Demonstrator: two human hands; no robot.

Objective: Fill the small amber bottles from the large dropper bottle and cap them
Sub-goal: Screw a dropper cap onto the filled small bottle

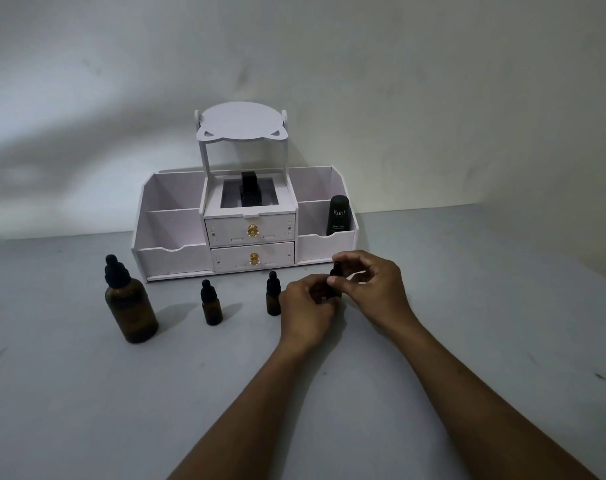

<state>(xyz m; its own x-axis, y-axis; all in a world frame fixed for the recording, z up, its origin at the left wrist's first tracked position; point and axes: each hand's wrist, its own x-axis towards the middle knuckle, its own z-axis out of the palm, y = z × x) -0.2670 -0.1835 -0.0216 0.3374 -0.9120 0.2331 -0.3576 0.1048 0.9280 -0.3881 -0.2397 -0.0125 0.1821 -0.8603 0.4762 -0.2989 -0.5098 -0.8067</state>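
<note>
The left hand point(306, 308) curls its fingers round a small bottle point(332, 289), low at the table point(329, 393) in front of the organiser point(246, 220). The bottle's base is hidden, so it may be standing or just lifted. The right hand point(376, 284) pinches the bottle's black cap point(336, 269) between thumb and fingertips. A second bottle point(273, 299), capped, stands just left of the left hand. A third bottle point(211, 308) stands further left, then the big bottle point(131, 308), both capped. A black tube point(337, 216) stands in the organiser's right compartment.

Third small bottle point(336, 270) — mostly obscured
</note>
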